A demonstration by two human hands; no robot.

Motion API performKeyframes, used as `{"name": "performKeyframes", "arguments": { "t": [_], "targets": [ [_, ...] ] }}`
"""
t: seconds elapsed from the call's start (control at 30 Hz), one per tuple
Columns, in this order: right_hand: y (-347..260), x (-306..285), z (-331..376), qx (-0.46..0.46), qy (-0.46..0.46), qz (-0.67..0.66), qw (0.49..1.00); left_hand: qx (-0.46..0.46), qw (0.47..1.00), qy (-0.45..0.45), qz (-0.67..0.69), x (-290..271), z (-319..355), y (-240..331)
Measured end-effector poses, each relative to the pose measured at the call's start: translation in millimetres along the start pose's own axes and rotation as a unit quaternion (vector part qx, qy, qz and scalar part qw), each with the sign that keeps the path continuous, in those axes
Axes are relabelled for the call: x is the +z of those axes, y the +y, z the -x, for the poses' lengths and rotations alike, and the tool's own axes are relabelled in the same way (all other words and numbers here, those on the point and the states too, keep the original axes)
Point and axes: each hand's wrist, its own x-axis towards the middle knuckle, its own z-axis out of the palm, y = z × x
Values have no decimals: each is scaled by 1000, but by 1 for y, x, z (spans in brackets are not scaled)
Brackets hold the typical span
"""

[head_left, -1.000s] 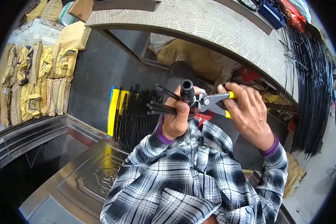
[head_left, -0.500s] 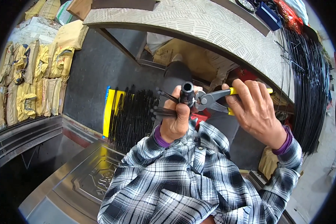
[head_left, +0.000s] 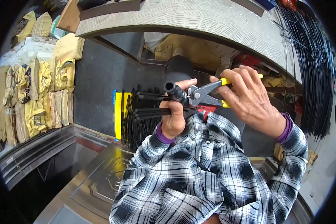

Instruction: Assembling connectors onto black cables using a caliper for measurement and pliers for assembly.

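My left hand (head_left: 173, 121) is closed round a black tube (head_left: 170, 89) with thin black rods (head_left: 150, 112) bunched about it, like an umbrella frame. The tube's open end points up, and the rods stick out leftward past my fingers. Yellow-handled pliers (head_left: 207, 91) are gripped in my right hand (head_left: 250, 99), fingers over one handle and thumb between the two. The pliers' jaws sit against the tube's right side, beside my left fingers. What lies between the jaws is too small to make out.
Many similar black rods lie by a yellow sheet (head_left: 118, 112) at my left. A larger bundle of black rods (head_left: 313, 78) hangs over the right end of the patterned table (head_left: 198, 18). Wrapped yellow packages (head_left: 41, 97) are stacked far left, and a metal panel (head_left: 100, 179) lies near left.
The tube has tilted and shifted slightly left, with the rods now spreading more sideways. The pliers have moved left and up with it, still in my right hand. The whole view has shifted a little.
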Motion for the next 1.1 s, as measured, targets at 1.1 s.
{"name": "performKeyframes", "arguments": {
  "t": [1.1],
  "targets": [
    [32, -25, 15, 15, -238, -569, 787, -6, 992, -118, 45, 7, -8, 14]
  ]
}}
